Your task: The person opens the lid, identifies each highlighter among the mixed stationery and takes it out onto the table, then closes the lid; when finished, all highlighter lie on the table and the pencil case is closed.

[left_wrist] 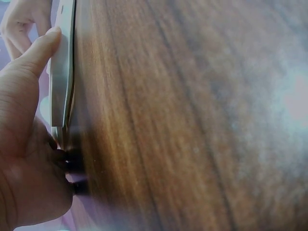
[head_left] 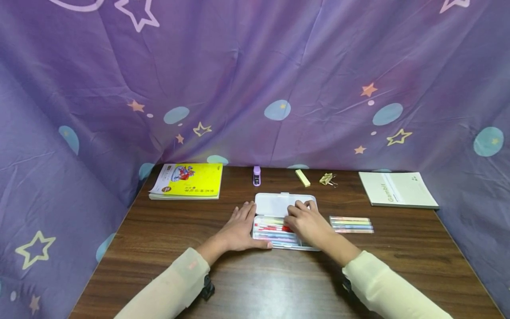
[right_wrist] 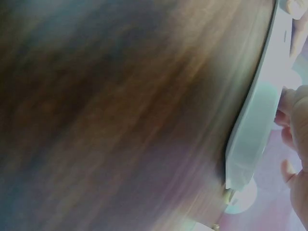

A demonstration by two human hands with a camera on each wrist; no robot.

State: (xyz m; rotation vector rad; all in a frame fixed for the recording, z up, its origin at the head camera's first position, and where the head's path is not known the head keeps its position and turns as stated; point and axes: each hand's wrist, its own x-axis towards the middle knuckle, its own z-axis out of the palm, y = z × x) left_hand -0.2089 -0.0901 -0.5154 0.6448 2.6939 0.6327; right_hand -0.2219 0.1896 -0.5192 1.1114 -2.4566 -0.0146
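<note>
A white pencil case (head_left: 284, 204) lies with its lid folded back on the table. Several pens (head_left: 275, 235) in light colours and red fill its tray. Against the case's left end rests my left hand (head_left: 238, 228), fingers fairly straight, the thumb on the front edge. In the left wrist view, that thumb (left_wrist: 45, 45) touches the case's side wall (left_wrist: 60, 82). My right hand (head_left: 308, 223) reaches over the right part of the tray with bent fingers, near the red pens. Whether it pinches a pen is hidden; the right wrist view shows the case's wall (right_wrist: 257, 125) beside the fingers.
Right of the case lies a clear pack of pens (head_left: 351, 225). Along the back stand a purple stapler (head_left: 256, 176), a yellow stick-like block (head_left: 303, 178) and gold binder clips (head_left: 326, 179). A yellow book (head_left: 195, 181) lies left, a pale green notebook (head_left: 398, 190) right.
</note>
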